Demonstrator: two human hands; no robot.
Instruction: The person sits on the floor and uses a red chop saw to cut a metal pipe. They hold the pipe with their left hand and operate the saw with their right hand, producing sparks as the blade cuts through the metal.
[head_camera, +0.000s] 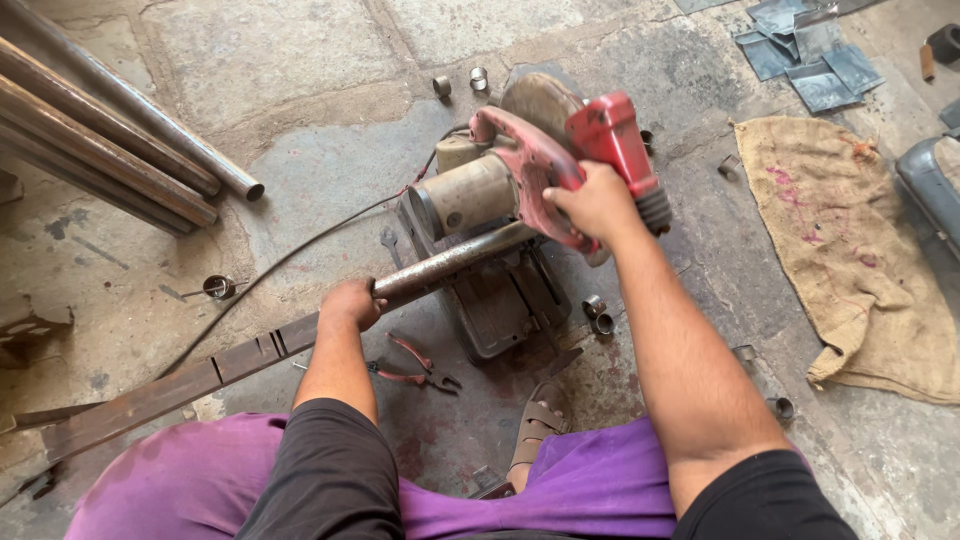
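Observation:
A red chop saw (520, 175) with a grey motor stands on the stone floor in the middle of the view. My right hand (596, 203) grips its red handle, above the saw's base (505, 305). My left hand (350, 303) is closed around a round metal pipe (450, 262) that runs from my hand into the saw under the blade guard. A flat rusty bar (170, 385) lies under the pipe and reaches toward the lower left.
Several long pipes (110, 140) lie at the upper left. Red-handled pliers (415, 365) rest near my knee. Short cut pipe rings (597, 315) are scattered around the saw. A burlap sack (850, 250) lies at the right, metal sheets (810, 55) beyond it. A black cable (290, 255) runs leftward.

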